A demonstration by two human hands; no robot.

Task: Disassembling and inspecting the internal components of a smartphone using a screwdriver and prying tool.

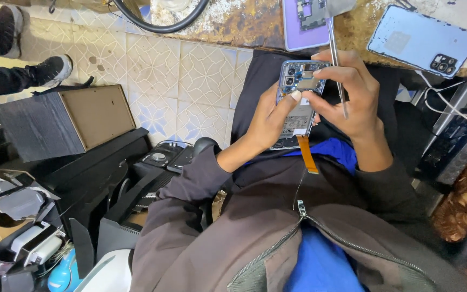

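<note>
Left hand (270, 118): curled around the opened smartphone (298, 103), thumb pressed on its circuit board.
Right hand (347, 94): fingers pinched at the board, metal tweezers (337, 59) gripped upright.

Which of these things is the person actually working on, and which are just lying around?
In use:
opened phone, held by left hand
metal tweezers in right hand
orange ribbon cable

Lying about:
blue back cover
purple phone
wooden box
</note>
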